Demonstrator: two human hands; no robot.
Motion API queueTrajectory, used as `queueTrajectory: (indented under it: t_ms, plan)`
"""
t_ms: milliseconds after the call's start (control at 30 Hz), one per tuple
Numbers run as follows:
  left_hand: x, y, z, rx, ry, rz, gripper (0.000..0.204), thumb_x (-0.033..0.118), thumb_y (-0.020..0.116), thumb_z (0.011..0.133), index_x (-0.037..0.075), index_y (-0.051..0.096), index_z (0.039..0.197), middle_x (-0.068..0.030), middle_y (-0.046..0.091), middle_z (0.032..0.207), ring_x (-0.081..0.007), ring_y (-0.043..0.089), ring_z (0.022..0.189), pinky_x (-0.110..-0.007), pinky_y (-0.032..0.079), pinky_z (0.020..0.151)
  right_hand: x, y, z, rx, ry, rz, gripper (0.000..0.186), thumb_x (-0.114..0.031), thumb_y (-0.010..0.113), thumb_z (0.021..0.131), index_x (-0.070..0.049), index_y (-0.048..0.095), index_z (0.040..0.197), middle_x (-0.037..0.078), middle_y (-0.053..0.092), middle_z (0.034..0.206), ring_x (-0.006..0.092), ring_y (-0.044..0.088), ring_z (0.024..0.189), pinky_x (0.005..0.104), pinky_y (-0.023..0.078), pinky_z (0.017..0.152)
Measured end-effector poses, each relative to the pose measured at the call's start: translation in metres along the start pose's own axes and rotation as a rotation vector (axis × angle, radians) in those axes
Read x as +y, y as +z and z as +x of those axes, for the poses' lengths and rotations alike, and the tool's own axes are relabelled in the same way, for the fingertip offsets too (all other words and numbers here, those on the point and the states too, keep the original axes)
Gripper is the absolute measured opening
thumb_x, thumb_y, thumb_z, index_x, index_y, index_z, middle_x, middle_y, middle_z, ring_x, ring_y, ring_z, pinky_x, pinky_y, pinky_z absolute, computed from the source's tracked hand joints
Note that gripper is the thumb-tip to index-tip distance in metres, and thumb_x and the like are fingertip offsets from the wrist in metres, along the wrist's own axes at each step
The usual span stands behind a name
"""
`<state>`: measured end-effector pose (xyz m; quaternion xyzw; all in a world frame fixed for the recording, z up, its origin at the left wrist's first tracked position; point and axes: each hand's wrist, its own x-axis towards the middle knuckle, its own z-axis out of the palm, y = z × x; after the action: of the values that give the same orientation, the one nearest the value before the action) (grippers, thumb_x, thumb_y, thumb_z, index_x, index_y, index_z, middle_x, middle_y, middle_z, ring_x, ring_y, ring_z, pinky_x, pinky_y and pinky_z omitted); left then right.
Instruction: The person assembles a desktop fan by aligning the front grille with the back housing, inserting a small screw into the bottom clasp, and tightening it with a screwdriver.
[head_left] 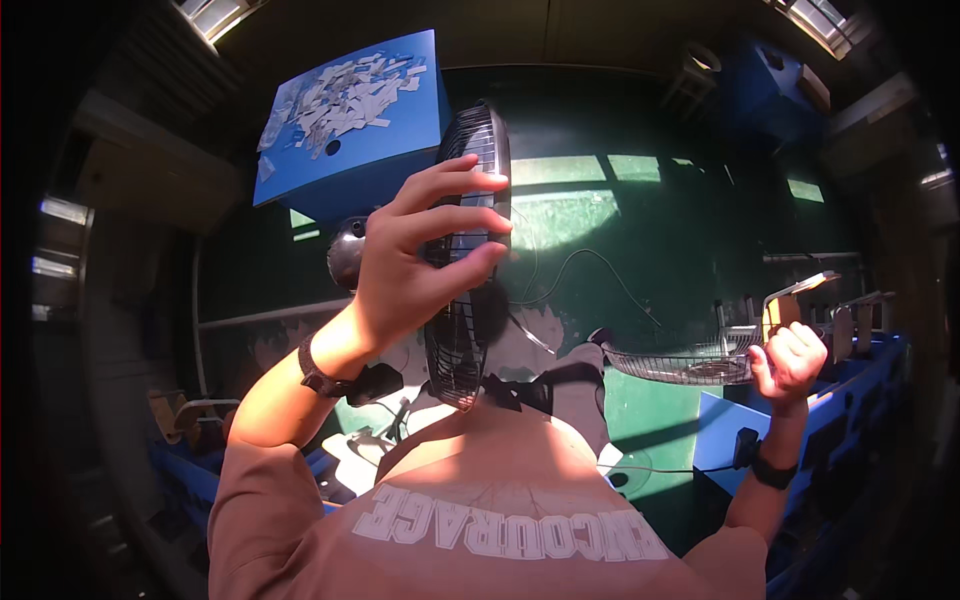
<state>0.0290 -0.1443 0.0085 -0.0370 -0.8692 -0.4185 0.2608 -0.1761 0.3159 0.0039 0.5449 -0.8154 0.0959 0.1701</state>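
My left hand [430, 225] is curled over the rim of an electric fan [466, 350], fingers and thumb against its edge. The fan's black wire cage is seen almost edge-on and stands upright in front of my body. Just left of it is a glossy dark rounded part [345, 254], half hidden behind my wrist; whether it belongs to the fan I cannot tell. Out to the right, my right hand [789, 364] is closed on the edge of a round wire fan grille [680, 369], which is held nearly flat. A gap separates the grille from the fan.
A blue table [400, 165] at the far left carries a heap of white strips [350, 95]. Across the green floor [560, 130] runs a thin cable [590, 252]. Another blue tabletop [715, 430] stands below my right hand, with chairs [850, 325] beyond. A blue box-like piece [765, 95] is far right.
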Motion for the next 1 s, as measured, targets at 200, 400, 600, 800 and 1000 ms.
queueTrajectory:
  t_ms: [200, 400, 600, 800, 1000]
  plan:
    - [-0.010, 0.006, -0.005, 0.056, 0.027, -0.071, 0.022, 0.007, 0.083, 0.084, 0.009, 0.084, 0.105, -0.0080, 0.074, 0.136, -0.0337, 0.056, 0.146, -0.047, 0.045, 0.120, -0.117, -0.044, 0.079, 0.044, -0.327, 0.046, 0.062, -0.055, 0.083, 0.087, -0.014, 0.045, 0.060, 0.001, 0.039, 0.061, 0.0223, 0.048, 0.055, 0.0365, 0.035, 0.052]
    - [-0.005, 0.014, -0.007, 0.135, -0.068, -0.129, 0.019, 0.009, 0.083, 0.083, 0.011, 0.084, 0.101, -0.0075, 0.076, 0.132, -0.0325, 0.059, 0.144, -0.048, 0.046, 0.120, -0.133, -0.022, 0.152, -0.200, -0.436, 0.155, 0.049, -0.058, 0.077, 0.090, -0.017, 0.057, 0.073, -0.001, 0.052, 0.064, 0.0212, 0.057, 0.063, 0.0344, 0.045, 0.053]
    - [0.007, 0.016, -0.009, 0.126, -0.154, -0.124, 0.019, 0.004, 0.081, 0.083, 0.008, 0.083, 0.102, -0.0095, 0.074, 0.137, -0.0389, 0.047, 0.155, -0.051, 0.041, 0.124, -0.084, 0.033, 0.200, -0.394, -0.425, 0.542, 0.056, -0.053, 0.078, 0.094, -0.010, 0.059, 0.124, 0.009, 0.067, 0.072, 0.0338, 0.071, 0.071, 0.0438, 0.055, 0.060]
    - [0.016, 0.022, -0.009, 0.177, -0.196, -0.025, 0.021, 0.004, 0.082, 0.080, 0.007, 0.084, 0.101, -0.0144, 0.073, 0.141, -0.0460, 0.042, 0.156, -0.059, 0.030, 0.129, -0.036, 0.079, 0.243, -0.291, -0.694, 0.737, 0.041, -0.045, 0.082, 0.093, -0.009, 0.063, 0.098, 0.011, 0.064, 0.073, 0.0322, 0.068, 0.070, 0.0437, 0.054, 0.061]
    - [0.023, 0.023, -0.010, 0.223, -0.227, 0.183, 0.027, 0.008, 0.085, 0.077, 0.015, 0.085, 0.104, -0.0108, 0.061, 0.134, -0.0317, 0.054, 0.135, -0.047, 0.047, 0.110, -0.040, 0.098, 0.284, -0.315, -1.088, 0.896, 0.021, -0.018, 0.077, 0.087, -0.006, 0.061, 0.094, 0.008, 0.062, 0.081, 0.0304, 0.064, 0.080, 0.0420, 0.053, 0.067]
